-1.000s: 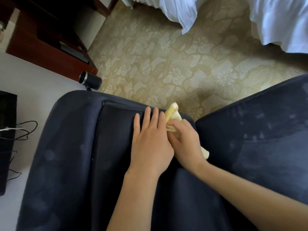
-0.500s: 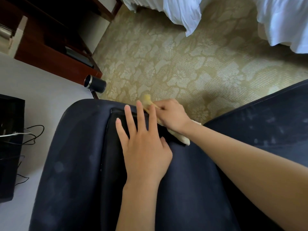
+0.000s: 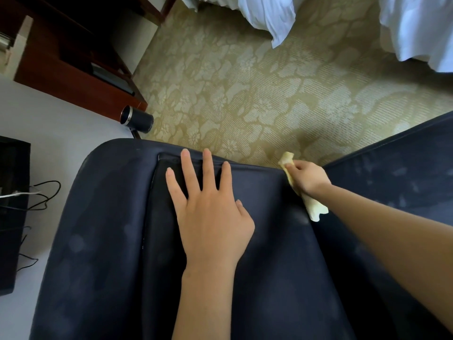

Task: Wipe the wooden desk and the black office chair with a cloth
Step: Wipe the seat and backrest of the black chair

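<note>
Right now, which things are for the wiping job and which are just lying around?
For the job: chair, cloth, right hand gripping it, left hand flat on chair.
Just lying about: bedsheet, cables, black cylinder.

The chair [image 3: 103, 241] is smooth, dusty dark leatherette; the cloth [image 3: 311, 207] is soft pale-yellow fabric.

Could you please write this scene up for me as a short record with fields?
left hand: flat on the chair, fingers spread
right hand: grips the cloth against the chair's edge
cloth: yellow, bunched
chair: black, padded
desk: wooden, upper left, apart from both hands
floor: patterned carpet
bedding: white, along the top
</note>
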`<state>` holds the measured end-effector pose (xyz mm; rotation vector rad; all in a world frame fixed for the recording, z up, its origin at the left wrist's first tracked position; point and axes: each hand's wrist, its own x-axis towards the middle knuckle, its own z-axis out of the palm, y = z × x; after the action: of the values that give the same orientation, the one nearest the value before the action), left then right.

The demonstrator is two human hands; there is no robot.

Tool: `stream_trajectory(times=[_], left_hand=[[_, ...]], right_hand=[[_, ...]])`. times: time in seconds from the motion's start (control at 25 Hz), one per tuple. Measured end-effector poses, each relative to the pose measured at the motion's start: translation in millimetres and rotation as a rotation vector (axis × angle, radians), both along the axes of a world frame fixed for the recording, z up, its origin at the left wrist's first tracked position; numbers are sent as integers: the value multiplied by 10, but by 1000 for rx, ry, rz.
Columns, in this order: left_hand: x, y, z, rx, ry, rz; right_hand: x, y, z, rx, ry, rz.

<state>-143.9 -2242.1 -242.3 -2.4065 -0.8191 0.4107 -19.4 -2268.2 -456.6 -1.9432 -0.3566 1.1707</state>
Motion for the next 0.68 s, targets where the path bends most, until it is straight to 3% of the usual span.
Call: stream_trajectory(times=[0.2, 0.28, 0.52, 0.68], left_hand=[[-8, 13, -14, 7, -5, -10], [-11, 13, -18, 9, -1, -15], [6, 5, -16, 25, 7, -8], [3, -54, -3, -52, -2, -29]], right_hand=[[-453, -266, -328, 44, 519, -283], [-605, -348, -297, 69, 585, -365], [-859, -601, 53, 222, 320, -428], [-892, -711, 509, 374, 93, -359]])
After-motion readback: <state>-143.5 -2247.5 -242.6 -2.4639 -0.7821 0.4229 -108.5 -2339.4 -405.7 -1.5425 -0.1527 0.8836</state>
